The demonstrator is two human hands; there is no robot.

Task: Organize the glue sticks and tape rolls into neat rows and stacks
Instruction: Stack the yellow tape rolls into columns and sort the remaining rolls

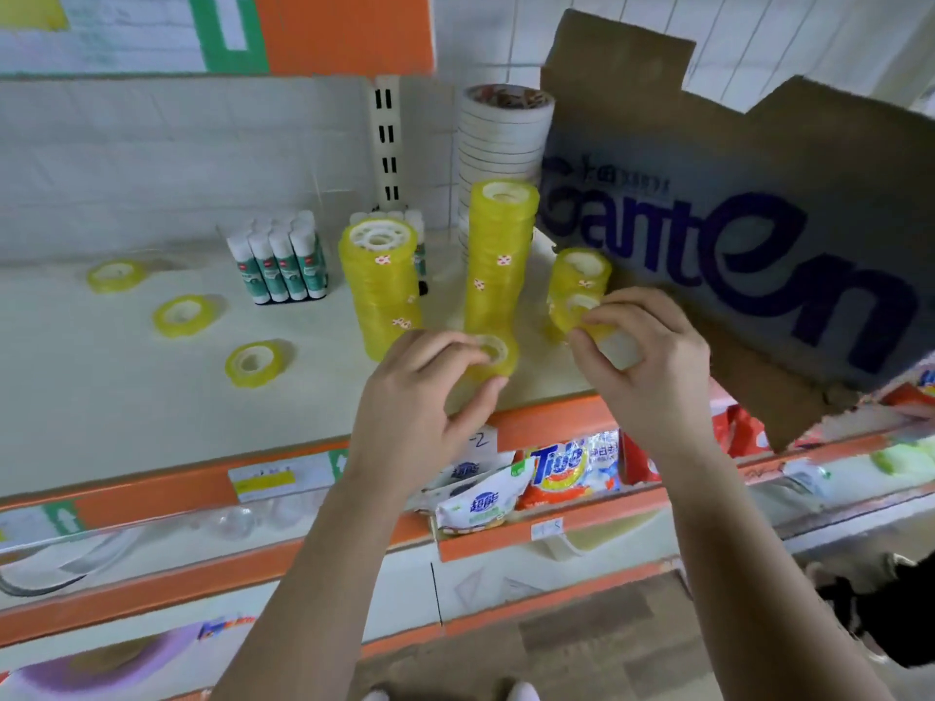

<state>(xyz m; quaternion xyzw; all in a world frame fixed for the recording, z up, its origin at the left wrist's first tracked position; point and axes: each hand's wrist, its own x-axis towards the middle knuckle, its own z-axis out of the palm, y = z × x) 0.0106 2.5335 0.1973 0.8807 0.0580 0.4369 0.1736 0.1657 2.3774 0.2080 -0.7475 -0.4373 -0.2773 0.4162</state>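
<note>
On the white shelf (126, 412) stand two tall stacks of yellow tape rolls (382, 285) (498, 255) and a short stack (579, 275) to the right. My left hand (425, 392) pinches a single yellow roll (493, 354) at the foot of the middle stack. My right hand (647, 356) grips another yellow roll (589, 323) beside the short stack. Three loose rolls (115, 275) (184, 315) (254, 363) lie flat on the left. A block of upright glue sticks (281, 260) stands behind them, with more glue sticks (412, 230) behind the left stack.
A tall stack of white tape rolls (498, 144) stands at the back wall. A cardboard box (733, 235) with blue lettering leans in from the right, close to my right hand. Below the orange shelf edge (152, 488), a lower shelf holds detergent bags (571, 468).
</note>
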